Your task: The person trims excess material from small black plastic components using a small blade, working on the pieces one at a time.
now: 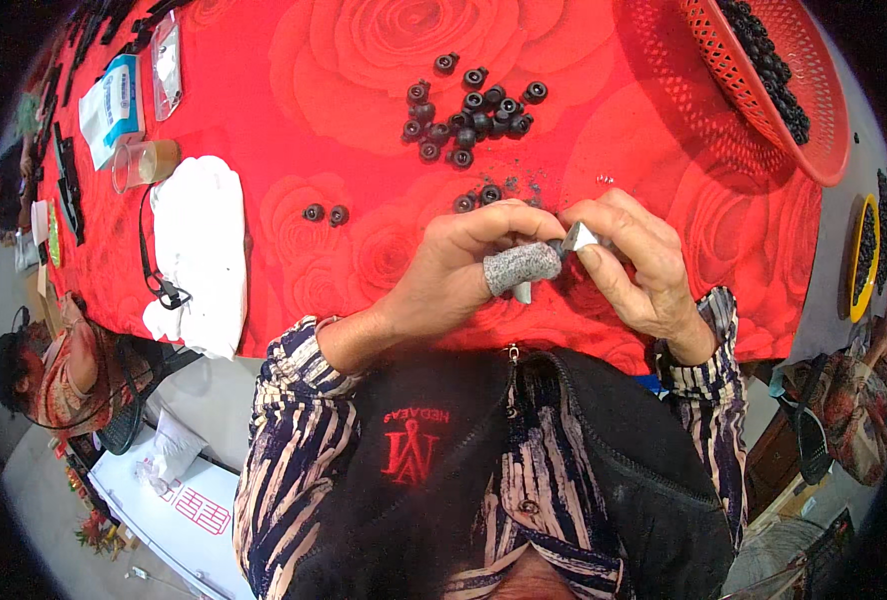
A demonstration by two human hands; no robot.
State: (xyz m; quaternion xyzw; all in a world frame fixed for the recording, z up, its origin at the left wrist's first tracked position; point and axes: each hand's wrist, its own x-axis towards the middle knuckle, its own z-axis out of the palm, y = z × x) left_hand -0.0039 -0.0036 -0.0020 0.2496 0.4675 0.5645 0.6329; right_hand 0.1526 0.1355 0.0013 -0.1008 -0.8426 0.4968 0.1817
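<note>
Held just above the near edge of the tabletop point(294, 120), the small black part point(560, 246) pinched in the left hand point(464, 265) could slip, since the right hand point(636, 262) grips a blade point(581, 237) against it, nicking a finger.

The pile of small rings point(474, 110) lies on the table point(364, 60) at 12 o'clock from both hands; basket point(824, 120) at 2 o'clock, cloth point(204, 250) at 9 o'clock.

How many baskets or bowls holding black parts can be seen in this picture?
2. A red mesh basket sits at the table's far right corner. A yellow bowl stands lower at the right edge, off the red cloth. Others may be hidden outside the view.
</note>
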